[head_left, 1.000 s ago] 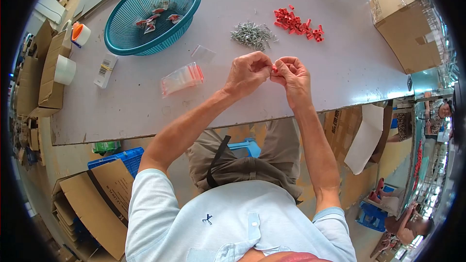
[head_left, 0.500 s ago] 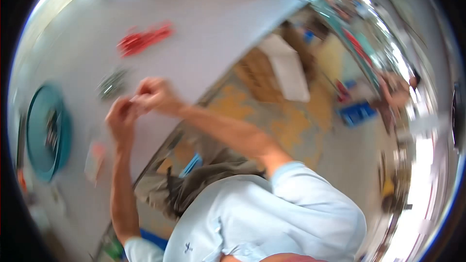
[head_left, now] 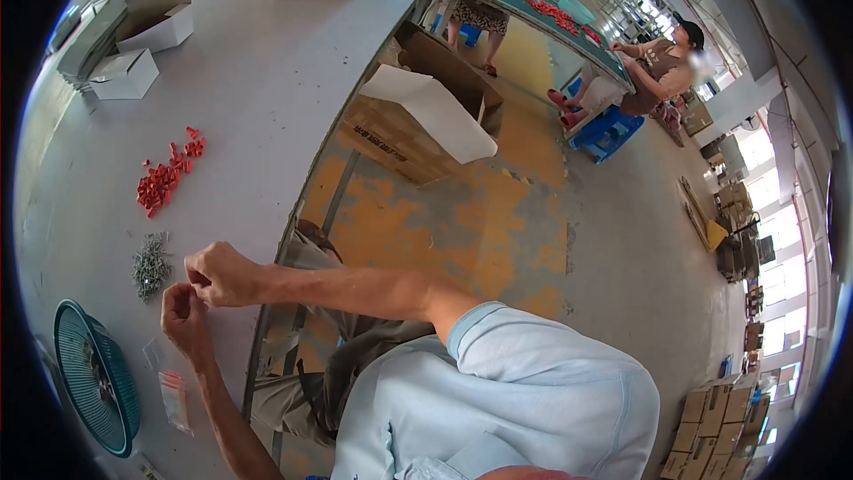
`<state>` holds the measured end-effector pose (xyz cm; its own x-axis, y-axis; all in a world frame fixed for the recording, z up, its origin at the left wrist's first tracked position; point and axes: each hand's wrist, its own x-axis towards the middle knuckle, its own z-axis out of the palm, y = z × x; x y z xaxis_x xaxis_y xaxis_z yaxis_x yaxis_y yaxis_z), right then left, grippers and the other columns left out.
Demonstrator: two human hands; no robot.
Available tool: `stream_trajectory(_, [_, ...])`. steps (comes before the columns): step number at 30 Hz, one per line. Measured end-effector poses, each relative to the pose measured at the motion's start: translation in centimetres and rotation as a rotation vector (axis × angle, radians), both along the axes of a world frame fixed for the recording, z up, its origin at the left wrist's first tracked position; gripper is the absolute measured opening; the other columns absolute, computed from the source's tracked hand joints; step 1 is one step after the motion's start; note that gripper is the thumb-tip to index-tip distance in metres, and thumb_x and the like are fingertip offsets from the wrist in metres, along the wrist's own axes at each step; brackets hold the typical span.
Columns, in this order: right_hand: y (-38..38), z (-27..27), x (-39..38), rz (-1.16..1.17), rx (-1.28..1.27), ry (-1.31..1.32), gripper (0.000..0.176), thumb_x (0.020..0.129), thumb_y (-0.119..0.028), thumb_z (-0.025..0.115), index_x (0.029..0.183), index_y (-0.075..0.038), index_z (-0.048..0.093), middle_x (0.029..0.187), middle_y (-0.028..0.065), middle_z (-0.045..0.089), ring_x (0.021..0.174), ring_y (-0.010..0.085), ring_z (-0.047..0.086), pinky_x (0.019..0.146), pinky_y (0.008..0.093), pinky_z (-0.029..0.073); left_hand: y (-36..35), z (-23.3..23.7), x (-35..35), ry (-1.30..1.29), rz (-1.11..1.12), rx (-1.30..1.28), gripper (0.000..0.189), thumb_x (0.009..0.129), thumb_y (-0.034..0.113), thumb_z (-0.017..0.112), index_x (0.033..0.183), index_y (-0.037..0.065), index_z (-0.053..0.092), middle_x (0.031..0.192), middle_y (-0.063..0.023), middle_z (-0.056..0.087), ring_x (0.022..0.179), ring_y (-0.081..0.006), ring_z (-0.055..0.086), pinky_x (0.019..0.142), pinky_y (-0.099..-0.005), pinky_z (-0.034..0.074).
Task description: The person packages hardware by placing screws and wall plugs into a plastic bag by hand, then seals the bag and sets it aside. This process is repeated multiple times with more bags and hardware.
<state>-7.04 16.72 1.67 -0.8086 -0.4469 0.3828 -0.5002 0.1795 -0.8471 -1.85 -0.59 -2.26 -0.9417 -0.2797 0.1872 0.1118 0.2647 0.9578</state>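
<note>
At the table (head_left: 249, 80) edge, left hand (head_left: 184, 318) and right hand (head_left: 222, 274) meet, both curled nearly closed — whether they pinch anything cannot be told. Just beside them lies the screw pile (head_left: 151, 264) — light, stiff, sharp-tipped, likely best pinched by the shank.

Whatever the left hand (head_left: 184, 318) and right hand (head_left: 218, 274) pinch together is too small to tell.

Both hands brought together, fingers curled.
The left hand (head_left: 184, 316) and right hand (head_left: 218, 274) meet at the fingertips; both forearms are bare.
</note>
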Motion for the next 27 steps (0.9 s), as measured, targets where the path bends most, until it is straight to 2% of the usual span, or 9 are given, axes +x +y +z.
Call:
stream_trajectory(2, [-0.1, -0.1, -0.1, 0.004, 0.033, 0.041, 0.014, 0.078, -0.007, 0.073, 0.082, 0.004, 0.066, 0.074, 0.02, 0.069, 0.069, 0.0333, 0.07, 0.066, 0.041, 0.055, -0.2, -0.1, 0.0, 0.003, -0.002, -0.045, 0.005, 0.097, 0.002, 0.067, 0.101, 0.005, 0.067, 0.086, 0.0034, 0.065, 0.072, -0.0027, 0.056, 0.064, -0.0191, 0.047])
stream_trajectory(5, [0.3, 0.0, -0.4, 0.056, 0.058, 0.071, 0.011, 0.079, -0.007, 0.073, 0.084, 0.002, 0.068, 0.083, 0.0183, 0.07, 0.076, 0.0349, 0.07, 0.07, 0.0418, 0.055, -0.4, 1.1, 0.2, -0.05, -0.007, 0.019, 0.004, 0.096, 0.003, 0.068, 0.099, 0.004, 0.066, 0.085, 0.0021, 0.065, 0.071, -0.0034, 0.056, 0.062, -0.0196, 0.047])
stream_trajectory(7, [1.0, 0.5, -0.4, 0.025, 0.033, 0.141, 0.009, 0.08, -0.007, 0.073, 0.087, -0.002, 0.07, 0.094, 0.0143, 0.07, 0.084, 0.0337, 0.07, 0.073, 0.0416, 0.056, -1.0, 1.5, 0.4, -0.094, -0.093, 0.275, 0.005, 0.094, 0.004, 0.068, 0.098, 0.003, 0.066, 0.083, 0.0, 0.064, 0.069, -0.0054, 0.057, 0.06, -0.0208, 0.047])
stream_trajectory(8, [1.0, 0.2, -0.7, 0.034, 0.034, 0.144, 0.009, 0.08, -0.007, 0.073, 0.087, -0.002, 0.07, 0.094, 0.0143, 0.07, 0.084, 0.0337, 0.07, 0.073, 0.0416, 0.056, -1.0, 1.7, 0.6, -0.09, -0.083, 0.277, 0.005, 0.094, 0.004, 0.068, 0.098, 0.003, 0.066, 0.083, 0.0, 0.064, 0.069, -0.0054, 0.057, 0.06, -0.0208, 0.047])
stream_trajectory(10, [1.3, -0.2, -1.2, 0.112, 0.024, 0.21, 0.011, 0.08, -0.009, 0.074, 0.089, -0.003, 0.073, 0.104, 0.0146, 0.069, 0.091, 0.0361, 0.069, 0.077, 0.0434, 0.056, -0.7, 2.2, 0.7, -0.132, -0.081, 0.448, 0.006, 0.091, 0.004, 0.066, 0.097, 0.003, 0.066, 0.082, -0.0019, 0.064, 0.067, -0.0074, 0.058, 0.059, -0.0217, 0.047])
stream_trajectory(14, [1.3, 0.2, -0.9, 0.191, 0.03, 0.195, 0.013, 0.082, -0.012, 0.075, 0.092, -0.004, 0.074, 0.098, 0.0125, 0.069, 0.089, 0.0345, 0.07, 0.077, 0.0427, 0.056, -1.3, 2.3, 0.7, -0.148, -0.123, 0.45, 0.006, 0.09, 0.003, 0.064, 0.096, 0.003, 0.065, 0.082, -0.0017, 0.064, 0.068, -0.0076, 0.059, 0.058, -0.0216, 0.047])
stream_trajectory(19, [1.1, -0.3, -0.9, 0.168, 0.108, 0.406, 0.009, 0.086, -0.015, 0.075, 0.086, -0.006, 0.071, 0.094, 0.0085, 0.069, 0.089, 0.0296, 0.069, 0.077, 0.0407, 0.056, -1.1, 2.7, 0.8, -0.146, -0.154, 0.424, 0.006, 0.088, 0.003, 0.064, 0.094, 0.003, 0.065, 0.081, -0.0013, 0.063, 0.067, -0.0072, 0.057, 0.057, -0.022, 0.047])
stream_trajectory(27, [0.8, -0.5, -0.4, 0.101, 0.211, 0.611, 0.011, 0.086, -0.017, 0.071, 0.085, -0.006, 0.069, 0.087, 0.0091, 0.068, 0.084, 0.0295, 0.068, 0.074, 0.0421, 0.056, -0.9, 3.0, 0.7, -0.136, -0.162, 0.306, 0.006, 0.087, 0.004, 0.064, 0.093, 0.002, 0.065, 0.082, -0.0016, 0.063, 0.068, -0.0068, 0.057, 0.057, -0.0216, 0.046])
